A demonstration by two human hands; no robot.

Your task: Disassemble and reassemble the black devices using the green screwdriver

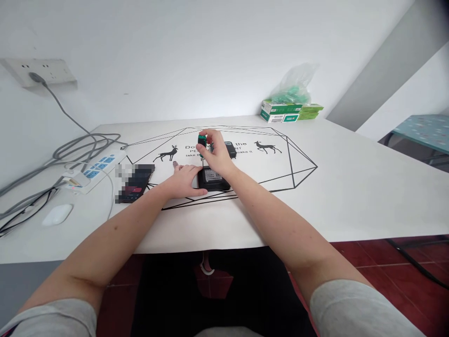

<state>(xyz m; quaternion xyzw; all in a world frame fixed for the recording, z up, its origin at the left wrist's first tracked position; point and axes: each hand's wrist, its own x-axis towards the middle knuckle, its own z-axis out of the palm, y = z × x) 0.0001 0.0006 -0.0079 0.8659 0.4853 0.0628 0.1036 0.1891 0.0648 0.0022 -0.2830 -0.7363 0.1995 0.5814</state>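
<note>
A black box-shaped device [213,180] with a pale printed label lies on the white table in front of me. My right hand [215,152] is closed round the green and black handle of a screwdriver [202,140]. The screwdriver stands upright, its shaft pointing down at the far left corner of the device; the tip is too small to make out. My left hand [184,181] lies with fingers apart at the device's left side, the thumb along its near left edge. Behind my right hand is another dark object [228,149], partly hidden.
To the left lie a phone [136,183], a power strip [100,168] with coiled grey cables [82,140], and a white oval case [58,214]. Green and white boxes [280,111] with a plastic bag [294,89] on top stand at the back right against the wall.
</note>
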